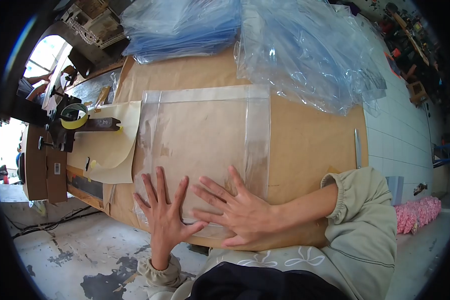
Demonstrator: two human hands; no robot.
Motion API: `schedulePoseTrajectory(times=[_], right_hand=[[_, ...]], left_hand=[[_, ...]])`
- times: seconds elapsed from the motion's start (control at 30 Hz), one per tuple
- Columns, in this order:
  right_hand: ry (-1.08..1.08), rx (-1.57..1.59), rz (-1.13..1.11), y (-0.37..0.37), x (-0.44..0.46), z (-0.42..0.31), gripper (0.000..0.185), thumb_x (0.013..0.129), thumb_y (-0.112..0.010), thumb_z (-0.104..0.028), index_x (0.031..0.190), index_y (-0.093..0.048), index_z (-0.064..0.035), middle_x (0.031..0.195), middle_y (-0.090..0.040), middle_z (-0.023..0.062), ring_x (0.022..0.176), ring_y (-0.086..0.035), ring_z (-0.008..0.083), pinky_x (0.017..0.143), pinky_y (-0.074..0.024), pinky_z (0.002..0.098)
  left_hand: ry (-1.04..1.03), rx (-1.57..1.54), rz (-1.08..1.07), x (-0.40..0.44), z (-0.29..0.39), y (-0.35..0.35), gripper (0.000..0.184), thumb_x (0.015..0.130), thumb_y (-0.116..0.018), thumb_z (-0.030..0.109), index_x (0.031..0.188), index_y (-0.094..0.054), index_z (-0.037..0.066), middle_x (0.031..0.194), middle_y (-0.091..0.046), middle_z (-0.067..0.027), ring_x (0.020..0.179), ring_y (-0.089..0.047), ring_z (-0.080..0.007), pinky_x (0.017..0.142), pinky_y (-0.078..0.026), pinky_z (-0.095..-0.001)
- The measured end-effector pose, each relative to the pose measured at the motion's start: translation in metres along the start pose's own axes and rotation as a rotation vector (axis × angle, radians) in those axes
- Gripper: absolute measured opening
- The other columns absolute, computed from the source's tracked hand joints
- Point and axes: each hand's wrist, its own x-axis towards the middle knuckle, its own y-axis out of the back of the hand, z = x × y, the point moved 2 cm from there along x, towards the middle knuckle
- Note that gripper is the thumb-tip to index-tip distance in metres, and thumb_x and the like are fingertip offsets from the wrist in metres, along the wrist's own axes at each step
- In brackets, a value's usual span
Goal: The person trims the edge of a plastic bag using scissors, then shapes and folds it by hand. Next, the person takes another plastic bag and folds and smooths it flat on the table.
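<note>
A clear plastic bag (202, 122) with wide seamed borders lies flat on the brown paper-covered table (315, 150). My left hand (166, 212) rests with fingers spread on the near left part of the plastic. Beside it, my right hand (242, 210) lies flat on the near right part, its fingers pointing left and slightly blurred. The two hands nearly meet at the left thumb and the right fingertips. Neither holds anything. Part of the near edge of the plastic is hidden under them.
A stack of bluish plastic sheets (185, 30) and a loose heap of clear plastic (310, 55) lie at the back. On the left stands a dark machine arm (92, 125) carrying a yellow tape roll (74, 116). Scissors (357, 148) lie near the right edge.
</note>
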Motion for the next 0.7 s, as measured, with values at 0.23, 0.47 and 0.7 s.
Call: schedulePoseTrajectory(times=[0.23, 0.47, 0.7], right_hand=[[0.202, 0.019, -0.022, -0.011, -0.004, 0.01, 0.094, 0.072, -0.061, -0.061, 0.145, -0.03, -0.0098, 0.154, -0.008, 0.0221, 0.144, 0.0, 0.0355, 0.106, 0.0034, 0.0686], [0.231, 0.302, -0.377, 0.05, -0.014, 0.017, 0.078, 0.084, -0.062, -0.043, 0.143, -0.029, -0.0037, 0.148, -0.023, 0.0246, 0.134, -0.029, 0.0412, 0.106, -0.0277, 0.0529], [-0.286, -0.462, 0.514, 0.231, -0.064, 0.153, 0.044, 0.081, -0.068, -0.018, 0.123, -0.056, -0.0092, 0.126, -0.057, 0.011, 0.113, -0.055, 0.0309, 0.097, -0.0435, 0.0359]], left_hand=[[-0.016, -0.007, 0.034, -0.001, -0.004, -0.004, 0.099, 0.063, -0.048, 0.085, 0.142, -0.041, 0.026, 0.155, -0.014, -0.0182, 0.142, -0.003, -0.0447, 0.102, 0.002, -0.0696], [-0.018, 0.0, 0.043, -0.001, -0.001, -0.001, 0.103, 0.061, -0.048, 0.087, 0.142, -0.042, 0.024, 0.154, -0.016, -0.0185, 0.142, -0.003, -0.0444, 0.103, 0.002, -0.0682], [-0.046, 0.049, 0.037, 0.001, -0.004, -0.002, 0.105, 0.061, -0.048, 0.087, 0.144, -0.038, 0.022, 0.155, -0.013, -0.0177, 0.142, -0.003, -0.0431, 0.103, -0.001, -0.0689]])
